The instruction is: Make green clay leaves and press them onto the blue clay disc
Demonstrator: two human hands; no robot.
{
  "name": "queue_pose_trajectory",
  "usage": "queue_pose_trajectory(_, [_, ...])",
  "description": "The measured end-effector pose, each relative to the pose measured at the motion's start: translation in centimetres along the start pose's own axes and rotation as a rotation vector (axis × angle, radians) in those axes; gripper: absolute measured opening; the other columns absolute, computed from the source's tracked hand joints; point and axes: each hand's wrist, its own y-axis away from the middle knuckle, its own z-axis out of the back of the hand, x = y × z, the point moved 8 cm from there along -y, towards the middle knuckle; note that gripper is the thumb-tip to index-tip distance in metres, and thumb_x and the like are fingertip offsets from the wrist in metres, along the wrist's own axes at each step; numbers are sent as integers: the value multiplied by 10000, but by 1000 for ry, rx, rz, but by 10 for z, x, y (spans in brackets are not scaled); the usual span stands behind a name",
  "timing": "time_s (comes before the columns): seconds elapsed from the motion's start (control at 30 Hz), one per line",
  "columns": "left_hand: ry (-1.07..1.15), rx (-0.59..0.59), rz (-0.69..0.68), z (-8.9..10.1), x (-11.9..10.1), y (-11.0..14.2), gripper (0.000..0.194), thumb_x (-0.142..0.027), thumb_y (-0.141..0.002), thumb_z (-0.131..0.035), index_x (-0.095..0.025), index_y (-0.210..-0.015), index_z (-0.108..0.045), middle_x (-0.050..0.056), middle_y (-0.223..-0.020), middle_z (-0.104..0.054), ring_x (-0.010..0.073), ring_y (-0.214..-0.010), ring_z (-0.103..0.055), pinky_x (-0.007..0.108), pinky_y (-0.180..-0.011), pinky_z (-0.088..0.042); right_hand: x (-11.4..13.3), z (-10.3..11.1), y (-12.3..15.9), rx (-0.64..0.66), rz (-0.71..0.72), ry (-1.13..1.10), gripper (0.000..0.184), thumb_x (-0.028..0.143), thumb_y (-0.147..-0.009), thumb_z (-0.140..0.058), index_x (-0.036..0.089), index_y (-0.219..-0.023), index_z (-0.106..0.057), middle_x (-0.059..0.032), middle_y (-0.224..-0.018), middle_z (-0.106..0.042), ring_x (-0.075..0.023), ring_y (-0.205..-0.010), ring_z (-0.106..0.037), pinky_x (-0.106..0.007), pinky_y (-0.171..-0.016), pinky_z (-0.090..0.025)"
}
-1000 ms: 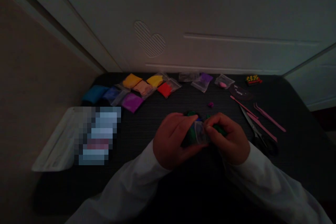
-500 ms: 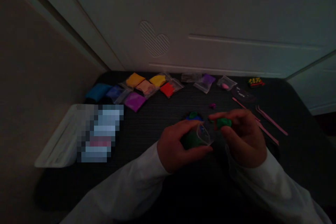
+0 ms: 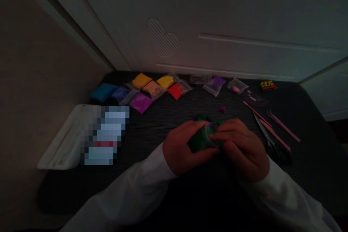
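Note:
My left hand (image 3: 181,148) is wrapped around a small clear plastic bag (image 3: 200,140) with green clay inside, its mouth turned to the right. At that mouth, the fingers of my right hand (image 3: 243,148) are bent together and touch the rim. Whatever lies between those fingertips is hidden. Just behind the bag a blue and green piece (image 3: 201,118) rests on the table, partly covered by my left hand. A small green bit (image 3: 220,122) shows beyond my right fingers. Farther back lies a little magenta lump (image 3: 222,109).
Bags of coloured clay (image 3: 141,103) line the back left of the dark table. Scissors (image 3: 268,137), pink tweezers (image 3: 284,126) and pink tools (image 3: 277,136) lie at right. A white tray (image 3: 63,137) and a blurred-out panel (image 3: 108,134) are at left. A pale panelled surface rises behind.
My right hand drew a green clay lump away from the bag, then came back to its mouth. The lump no longer shows in my fingers. The view shifted slightly.

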Motion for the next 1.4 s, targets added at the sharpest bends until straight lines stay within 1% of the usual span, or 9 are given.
queue_pose_trajectory(0.1, [-56, -12, -18, 1, 0, 1, 459, -409, -674, -581, -142, -1041, -510, 65, -921, -629, 158, -826, -587, 273, -741, -470, -2, -2, 0, 13, -40, 57, 260, 199, -756, -490, 208, -995, -590, -72, -987, -559, -198, -926, -509, -358, -780, -415])
queue_pose_trajectory(0.3, [-180, -40, -61, 0, 0, 5, 431, -379, -704, -544, -144, -1062, -495, 72, -937, -617, 157, -846, -581, 265, -759, -463, -3, -6, -2, 9, -15, 32, 333, 183, -734, -518, 206, -1066, -531, -67, -972, -616, -195, -909, -542, -367, -772, -425])
queue_pose_trajectory(0.67, [-287, -35, -68, -4, -1, 5, 459, -397, -712, -528, -98, -1058, -504, 111, -904, -626, 193, -815, -587, 302, -710, -483, -2, -14, -5, 52, -28, -2, 235, 214, -707, -584, 196, -941, -601, -55, -882, -657, -178, -816, -586, -349, -719, -433])
queue_pose_trajectory(0.77, [-143, 3, -18, -2, 0, 2, 492, -387, -692, -563, -118, -1097, -487, 99, -972, -607, 187, -872, -570, 305, -773, -462, -11, -10, -4, 14, -112, -26, 198, 175, -726, -566, 213, -914, -614, -39, -868, -659, -166, -816, -590, -329, -732, -449])
queue_pose_trajectory(0.87, [193, 76, 89, -1, 4, 0, 462, -358, -695, -580, -165, -1105, -495, 56, -975, -610, 162, -860, -571, 272, -764, -454, -19, 1, -1, -69, -182, -135, 207, 139, -735, -554, 240, -902, -624, -19, -877, -653, -150, -835, -594, -283, -731, -469])
queue_pose_trajectory(1.0, [674, 143, 361, -8, 21, 1, 303, -294, -797, -456, -229, -1086, -520, -16, -671, -584, 88, -561, -522, 197, -500, -401, -21, -3, 1, -11, -217, -340, 193, 134, -748, -546, 252, -875, -632, -10, -853, -643, -131, -804, -595, -251, -698, -475])
queue_pose_trajectory(1.07, [802, 153, 437, -12, 27, 2, 242, -296, -784, -479, -206, -986, -575, -27, -597, -528, 67, -502, -454, 189, -463, -347, -19, -11, 0, 57, -226, -404, 153, 151, -743, -558, 227, -845, -642, -19, -824, -620, -124, -772, -582, -251, -685, -467])
queue_pose_trajectory(1.23, [884, 236, 468, -23, 30, 4, 208, -317, -707, -571, -135, -615, -528, -26, -567, -462, 66, -528, -396, 205, -490, -303, -18, -23, 0, 134, -276, -430, 110, 210, -741, -569, 186, -806, -654, -22, -781, -521, -106, -715, -519, -254, -647, -435])
queue_pose_trajectory(1.4, [826, 290, 465, -25, 28, 7, 307, -356, -762, -483, -137, -548, -458, -31, -551, -391, 74, -532, -355, 229, -501, -281, -17, -30, 2, 224, -268, -473, 144, 235, -751, -556, 183, -841, -656, -44, -880, -522, -129, -822, -517, -280, -746, -424])
